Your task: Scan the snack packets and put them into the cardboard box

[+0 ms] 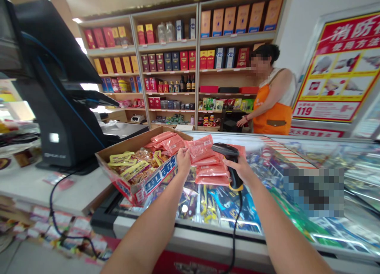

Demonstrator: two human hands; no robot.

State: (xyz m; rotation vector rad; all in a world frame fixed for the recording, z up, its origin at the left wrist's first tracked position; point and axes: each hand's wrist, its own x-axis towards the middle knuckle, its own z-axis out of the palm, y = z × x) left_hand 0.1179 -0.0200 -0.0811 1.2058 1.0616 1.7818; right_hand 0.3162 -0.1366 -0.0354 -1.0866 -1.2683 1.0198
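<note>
Shelving [197, 36] spans the back wall, its boxes and bottles standing in upright rows, presumably so that their fronts show. Before it lies the glass-topped freezer [202, 240], whose flat lid gives the packets a level place to rest. A co-worker [271, 116] in an orange apron stands beyond it. To the left, the black terminal [59, 112] rises from the white table [86, 187], off to the side where it leaves the glass free to work over. The cardboard box [156, 175] sits at the freezer's left end, its top uncovered, so its contents are easy to reach: yellow-labelled packets [135, 169] towards the near end, pink packets [172, 143] towards the far end. Just beside the box, more pink packets form a flat pile [212, 173] on the glass, layered probably to keep them steady. The right hand [242, 169] wraps the grip of the scanner [226, 149], its nose turned left over the pile, its cord [234, 230] hanging clear towards the person. The left hand [184, 159] pinches the left end of an upper packet [202, 147], which tilts before that nose, likely to keep its printed face exposed.
</note>
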